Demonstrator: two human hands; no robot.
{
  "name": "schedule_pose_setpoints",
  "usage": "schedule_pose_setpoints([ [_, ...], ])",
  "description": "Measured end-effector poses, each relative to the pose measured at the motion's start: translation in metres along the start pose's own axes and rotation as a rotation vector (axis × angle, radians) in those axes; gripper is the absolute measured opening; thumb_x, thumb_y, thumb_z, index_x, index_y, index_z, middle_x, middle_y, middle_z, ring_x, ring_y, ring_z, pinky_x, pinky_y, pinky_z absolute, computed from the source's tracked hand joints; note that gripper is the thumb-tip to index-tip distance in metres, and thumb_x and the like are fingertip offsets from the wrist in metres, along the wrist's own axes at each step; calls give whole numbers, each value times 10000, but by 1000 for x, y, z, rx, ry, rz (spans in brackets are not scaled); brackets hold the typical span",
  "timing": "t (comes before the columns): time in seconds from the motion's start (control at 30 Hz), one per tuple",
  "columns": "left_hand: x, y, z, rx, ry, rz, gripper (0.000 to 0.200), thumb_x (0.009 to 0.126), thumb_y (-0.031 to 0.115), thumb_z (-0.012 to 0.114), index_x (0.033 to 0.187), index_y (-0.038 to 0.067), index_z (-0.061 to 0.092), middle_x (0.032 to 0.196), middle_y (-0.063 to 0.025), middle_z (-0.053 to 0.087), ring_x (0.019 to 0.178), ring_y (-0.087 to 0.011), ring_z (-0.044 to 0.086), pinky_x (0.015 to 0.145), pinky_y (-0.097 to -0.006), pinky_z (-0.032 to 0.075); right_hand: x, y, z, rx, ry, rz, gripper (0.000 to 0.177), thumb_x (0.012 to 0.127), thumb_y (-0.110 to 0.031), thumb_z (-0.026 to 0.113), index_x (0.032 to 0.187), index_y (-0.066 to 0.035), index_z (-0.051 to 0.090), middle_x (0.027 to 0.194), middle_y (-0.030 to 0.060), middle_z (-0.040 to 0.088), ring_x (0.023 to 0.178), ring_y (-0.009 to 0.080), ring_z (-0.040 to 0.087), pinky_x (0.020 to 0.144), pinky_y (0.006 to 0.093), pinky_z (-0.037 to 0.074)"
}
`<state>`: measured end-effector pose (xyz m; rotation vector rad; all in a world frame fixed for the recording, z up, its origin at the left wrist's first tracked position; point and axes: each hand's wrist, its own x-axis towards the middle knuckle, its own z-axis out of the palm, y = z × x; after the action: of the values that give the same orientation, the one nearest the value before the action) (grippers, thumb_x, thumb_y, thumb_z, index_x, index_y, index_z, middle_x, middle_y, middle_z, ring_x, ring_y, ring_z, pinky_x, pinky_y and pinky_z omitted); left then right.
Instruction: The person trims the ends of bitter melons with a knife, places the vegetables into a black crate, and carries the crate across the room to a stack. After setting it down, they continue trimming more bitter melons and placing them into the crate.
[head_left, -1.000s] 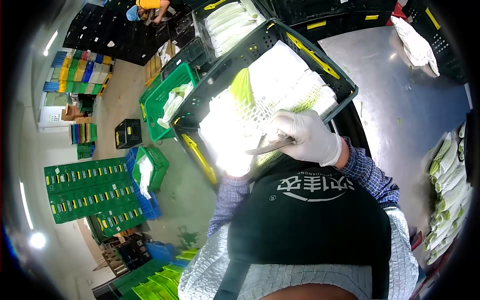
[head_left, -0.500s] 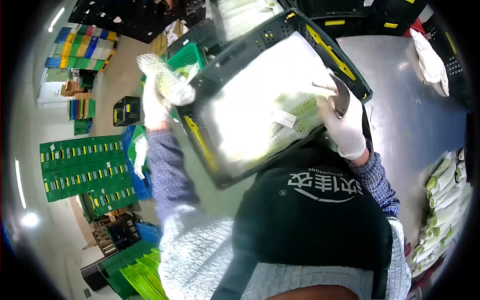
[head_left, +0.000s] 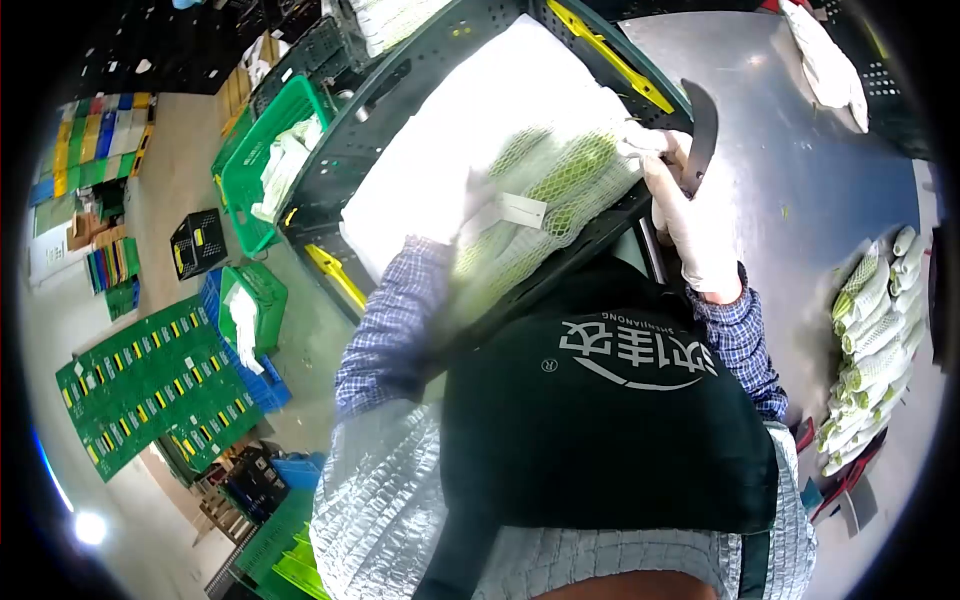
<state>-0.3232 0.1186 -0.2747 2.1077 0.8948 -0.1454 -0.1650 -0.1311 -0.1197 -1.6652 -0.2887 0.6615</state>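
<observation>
My gloved right hand [head_left: 690, 205] is closed around a curved knife [head_left: 704, 125], its dark blade pointing up. Its fingertips touch the white end of a net-wrapped green vegetable [head_left: 585, 165] at the crate's right side. My left hand [head_left: 445, 205] is over the left part of the black crate [head_left: 350, 130]; glare and blur hide its fingers and anything in them. Several netted vegetables lie side by side in the crate, with a white label [head_left: 521, 210] on them. Behind them spreads a bright white liner [head_left: 500, 85].
Left of the crate are a green basket [head_left: 243, 180] holding white netting and another green crate [head_left: 270, 300]. A metal table [head_left: 770, 190] stands at right, with stacked netted vegetables [head_left: 870, 350] and a white bundle [head_left: 825, 60]. Green crates [head_left: 150, 375] stand at lower left.
My left hand, which held a netted vegetable left of the crate, has moved right over the crate's contents. My right hand still has the knife. The view has shifted.
</observation>
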Motion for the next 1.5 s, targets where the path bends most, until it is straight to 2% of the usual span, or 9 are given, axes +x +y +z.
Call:
schedule_pose_setpoints([
  [0.4,123,30,67,10,-216,129,592,756,159,778,1287,-21,585,1050,-184,716,907,-287,707,778,-371,572,-1,23,-6,-13,-84,-172,256,978,-117,608,1205,-3,641,1021,31,703,803,59,578,731,209,467],
  [0.5,122,70,27,-87,-205,-381,708,743,215,802,1359,-18,541,1226,-220,650,1119,-302,634,966,-380,502,-5,19,-15,-42,-48,-99,304,975,-152,632,1229,14,641,993,39,704,808,67,585,735,220,476],
  [0.6,84,45,8,68,-62,-107,791,743,256,816,1413,-12,492,1336,-231,583,1249,-309,551,1069,-393,428,-4,14,-17,-138,-38,-201,335,959,-157,648,1246,16,628,992,48,694,770,74,575,696,227,474],
  [0.73,1,48,-10,-490,4,234,758,740,183,821,1406,-1,507,1337,-207,594,1238,-284,562,1041,-387,456,22,26,-5,-169,-18,-399,381,906,-138,679,1259,-6,623,992,73,682,715,103,575,648,246,477],
  [0.77,-18,60,-16,-608,-7,271,751,740,164,822,1404,2,511,1337,-201,597,1235,-277,565,1034,-386,463,21,8,-5,-268,-93,-333,465,933,-81,635,1386,-34,542,1214,48,659,987,92,603,918,239,467],
  [0.83,-47,79,-24,-765,-12,326,739,738,128,825,1400,8,518,1338,-189,602,1229,-264,570,1020,-383,477,28,-1,5,-380,-87,-518,544,891,-53,661,1418,-67,525,1334,91,608,942,131,666,813,242,518],
  [1.03,-79,98,-33,-910,-13,394,727,733,54,831,1394,18,530,1340,-163,612,1219,-236,580,994,-375,503,32,-42,30,-513,-121,-953,529,738,-22,725,1258,-101,670,1103,170,680,810,259,709,703,317,561],
  [1.27,-93,93,-17,-1181,-13,338,749,721,53,836,1399,13,521,1343,-158,610,1221,-227,575,1004,-368,494,20,-26,39,-601,-203,-1313,396,724,-133,776,1110,-157,691,904,52,671,608,200,637,525,311,497],
  [1.5,-93,96,-7,-1360,-4,309,771,709,52,841,1404,9,511,1346,-153,608,1223,-218,570,1014,-362,486,5,-2,36,-504,-367,-1144,544,669,-61,766,1193,-156,654,788,25,621,621,201,621,557,336,486],
])
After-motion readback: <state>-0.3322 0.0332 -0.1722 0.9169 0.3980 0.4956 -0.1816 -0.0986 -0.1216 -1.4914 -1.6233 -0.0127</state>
